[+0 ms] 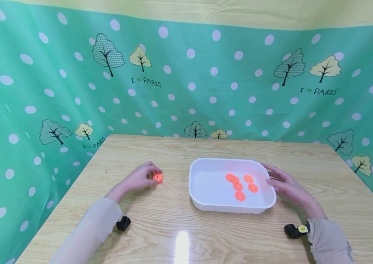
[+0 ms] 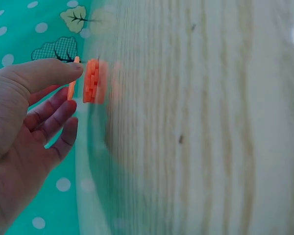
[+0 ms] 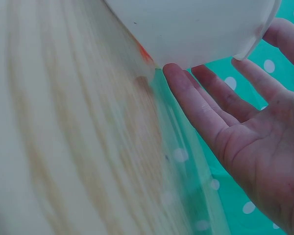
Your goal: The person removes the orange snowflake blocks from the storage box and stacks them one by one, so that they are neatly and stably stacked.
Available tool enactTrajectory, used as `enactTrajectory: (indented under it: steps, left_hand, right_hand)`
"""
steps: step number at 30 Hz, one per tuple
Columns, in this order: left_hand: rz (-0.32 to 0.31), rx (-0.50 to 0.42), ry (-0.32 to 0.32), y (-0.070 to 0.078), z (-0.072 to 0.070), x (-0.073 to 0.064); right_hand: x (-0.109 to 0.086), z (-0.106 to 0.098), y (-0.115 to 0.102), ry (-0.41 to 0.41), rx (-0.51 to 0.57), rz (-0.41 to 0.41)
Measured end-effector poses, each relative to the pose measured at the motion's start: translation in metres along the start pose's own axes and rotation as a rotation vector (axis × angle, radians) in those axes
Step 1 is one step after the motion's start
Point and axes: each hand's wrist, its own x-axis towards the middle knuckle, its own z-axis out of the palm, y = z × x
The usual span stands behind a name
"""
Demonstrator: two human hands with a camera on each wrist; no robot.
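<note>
At the left of the table, my left hand pinches an orange notched disc between thumb and fingers. Just below that disc, several more lie in a small orange stack on the tabletop. A white plastic tub stands right of centre, with several loose orange flower-shaped discs on its floor, some overlapping. My right hand rests against the tub's right end. Its fingers reach out fairly straight along the outer wall, and the thumb lies at the rim.
The wood-grain table reflects a bright light near its front edge. A green dotted curtain hangs behind and at both sides. Each wrist carries a small black camera.
</note>
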Motion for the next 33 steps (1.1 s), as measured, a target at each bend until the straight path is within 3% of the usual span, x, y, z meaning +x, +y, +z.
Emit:
enactTrajectory:
  steps: [19,27,33]
  left_hand:
    - [0.009,0.016,-0.006,-0.001,0.003,-0.001]
    - [-0.038,-0.010,-0.002,-0.001,0.001,-0.002]
    - [-0.007,-0.017,0.030,0.008,-0.002,0.002]
  right_hand:
    - [0.001,0.000,-0.003,-0.012,0.006,-0.022]
    - [0.002,0.000,-0.002,-0.021,0.031,-0.034]
    - [0.003,-0.001,0.001,-0.016,0.022,-0.034]
